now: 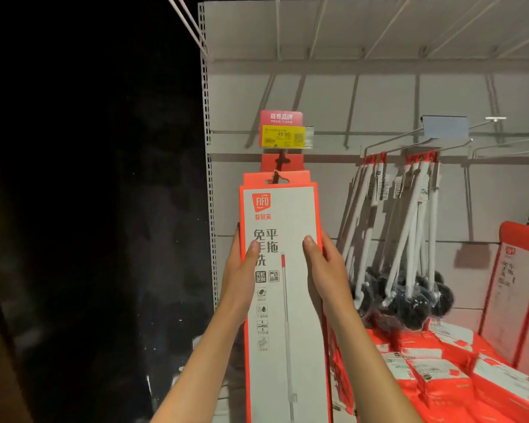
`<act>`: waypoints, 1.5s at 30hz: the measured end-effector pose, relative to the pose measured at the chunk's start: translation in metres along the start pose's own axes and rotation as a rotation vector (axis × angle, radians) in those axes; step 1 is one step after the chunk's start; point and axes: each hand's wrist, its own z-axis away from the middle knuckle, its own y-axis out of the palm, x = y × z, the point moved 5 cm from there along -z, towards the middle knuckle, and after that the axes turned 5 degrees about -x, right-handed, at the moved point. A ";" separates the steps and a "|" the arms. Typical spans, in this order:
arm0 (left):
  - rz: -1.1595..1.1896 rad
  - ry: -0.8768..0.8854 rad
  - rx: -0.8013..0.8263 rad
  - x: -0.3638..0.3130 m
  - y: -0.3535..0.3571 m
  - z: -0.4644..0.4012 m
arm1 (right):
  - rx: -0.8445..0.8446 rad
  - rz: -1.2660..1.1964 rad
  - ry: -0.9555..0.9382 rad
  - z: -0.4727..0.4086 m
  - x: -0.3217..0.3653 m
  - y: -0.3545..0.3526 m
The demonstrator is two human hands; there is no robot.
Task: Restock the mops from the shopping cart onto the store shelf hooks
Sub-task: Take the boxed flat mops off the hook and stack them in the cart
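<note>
A tall white and orange boxed mop (287,300) stands upright in front of the shelf's back panel. My left hand (242,270) grips its left edge, thumb across the front. My right hand (324,270) grips the right edge in the same way. The box's orange hang tab (277,178) sits just below the tip of a shelf hook (283,157). Another orange tab (283,163) hangs on that hook behind it. A yellow price tag (283,136) under a pink label tops the hook.
To the right, white-handled mops with black heads (409,239) hang from wire hooks. Below them lie several orange packaged items (440,367), and another boxed mop (519,288) leans at the far right. The slotted shelf upright (208,148) borders a dark area on the left.
</note>
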 end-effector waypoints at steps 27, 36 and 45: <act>0.033 0.170 0.067 -0.042 0.021 -0.065 | -0.052 -0.015 -0.172 -0.055 0.032 0.008; 0.023 0.154 0.065 -0.045 0.025 -0.081 | -0.016 -0.063 -0.139 -0.066 0.033 0.012; 0.020 0.134 0.045 -0.037 0.028 -0.098 | -0.022 -0.058 -0.077 -0.085 0.022 0.015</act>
